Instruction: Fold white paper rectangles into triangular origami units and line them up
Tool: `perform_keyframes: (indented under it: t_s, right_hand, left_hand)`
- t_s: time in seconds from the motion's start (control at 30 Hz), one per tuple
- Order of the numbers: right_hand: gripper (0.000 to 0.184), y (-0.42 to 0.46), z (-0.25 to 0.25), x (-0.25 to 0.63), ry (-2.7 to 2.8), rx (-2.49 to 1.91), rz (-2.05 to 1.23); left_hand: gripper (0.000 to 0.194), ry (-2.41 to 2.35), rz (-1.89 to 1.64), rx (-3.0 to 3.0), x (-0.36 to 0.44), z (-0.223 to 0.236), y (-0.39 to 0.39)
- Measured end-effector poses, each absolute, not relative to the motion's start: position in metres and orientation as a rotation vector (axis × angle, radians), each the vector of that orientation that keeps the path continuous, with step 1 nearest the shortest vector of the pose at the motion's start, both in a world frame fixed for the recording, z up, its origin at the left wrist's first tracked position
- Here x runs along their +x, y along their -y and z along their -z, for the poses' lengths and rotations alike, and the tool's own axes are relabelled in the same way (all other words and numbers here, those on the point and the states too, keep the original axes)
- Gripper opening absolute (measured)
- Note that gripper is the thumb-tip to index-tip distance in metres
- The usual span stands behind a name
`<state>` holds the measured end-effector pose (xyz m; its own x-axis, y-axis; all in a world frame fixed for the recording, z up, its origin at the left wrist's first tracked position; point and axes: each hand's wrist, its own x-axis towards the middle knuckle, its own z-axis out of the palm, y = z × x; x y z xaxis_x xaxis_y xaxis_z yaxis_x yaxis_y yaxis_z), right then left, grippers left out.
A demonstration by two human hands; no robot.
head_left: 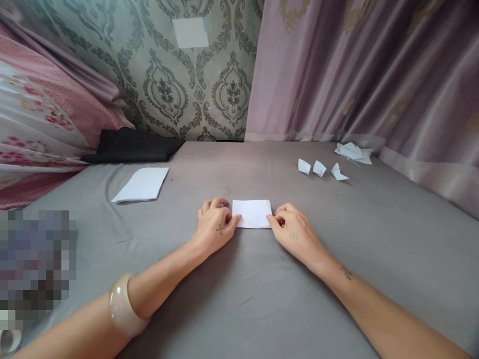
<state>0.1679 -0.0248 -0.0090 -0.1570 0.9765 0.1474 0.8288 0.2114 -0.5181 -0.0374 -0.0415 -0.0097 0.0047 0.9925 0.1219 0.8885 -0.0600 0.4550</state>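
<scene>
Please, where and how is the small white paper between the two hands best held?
Probably grip the small white paper by its left and right edges, left hand from the left, right hand from the right: it looks thin and flat, its short sides facing them.

Left hand (216, 223) and right hand (295, 229), fingers curled, face inward

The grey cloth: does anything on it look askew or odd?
Yes, mildly: the white paper pile at far right looks untidy, its pieces jutting at different angles, unlike the neater paper stack at left. Nothing visible looks spilled. A blocky patch obscures part of the left edge.
</scene>
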Motion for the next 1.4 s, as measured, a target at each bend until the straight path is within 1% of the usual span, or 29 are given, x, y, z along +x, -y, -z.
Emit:
perform_keyframes:
  t_s: [0.23,0.4,0.57,0.67,0.8,0.93,1.0,1.1,1.17,1.23,1.27,1.33,1.4]
  right_hand:
    - [0.034,0.024,0.010,0.166,2.105,-1.671,-0.336]
    - [0.033,0.025,0.007,0.167,2.125,-1.714,-0.382]
    - [0.033,0.027,0.009,0.168,2.094,-1.660,-0.406]
    - [0.032,0.027,0.011,0.169,2.040,-1.629,-0.455]
    - [0.021,0.024,0.011,0.172,1.976,-1.566,-0.577]
    - [0.019,0.020,0.006,0.177,1.999,-1.516,-0.821]
    - [0.015,0.019,0.005,0.180,1.998,-1.448,-0.859]
    - [0.012,0.019,0.004,0.183,2.062,-1.299,-0.667]
    - [0.020,0.020,0.004,0.185,2.190,-1.237,-0.478]
    - [0.029,0.021,0.005,0.187,2.341,-1.221,-0.355]
    - [0.033,0.022,0.006,0.187,2.398,-1.224,-0.324]
    - [0.035,0.023,0.007,0.188,2.456,-1.242,-0.313]
    - [0.034,0.023,0.008,0.188,2.434,-1.278,-0.339]
  left_hand:
    - [0.039,-1.930,-0.635,2.117,-0.041,0.016,0.041]
    - [0.039,-1.900,-0.644,2.163,-0.044,0.020,0.039]
    - [0.039,-1.901,-0.647,2.185,-0.045,0.021,0.038]
    - [0.038,-1.894,-0.671,2.177,-0.045,0.022,0.039]
    - [0.033,-1.887,-0.701,2.100,-0.043,0.017,0.041]
    - [0.023,-1.847,-0.703,1.919,-0.042,0.007,0.043]
    - [0.016,-1.784,-0.740,1.895,-0.042,0.003,0.044]
    - [0.003,-1.739,-0.850,2.116,-0.044,0.001,0.046]
    - [0.012,-1.704,-0.823,2.376,-0.046,0.001,0.047]
    - [0.023,-1.611,-0.670,2.553,-0.047,0.001,0.048]
    - [0.026,-1.563,-0.591,2.584,-0.048,0.001,0.049]
    - [0.025,-1.524,-0.507,2.576,-0.049,0.002,0.049]
    - [0.022,-1.553,-0.512,2.541,-0.049,0.004,0.048]
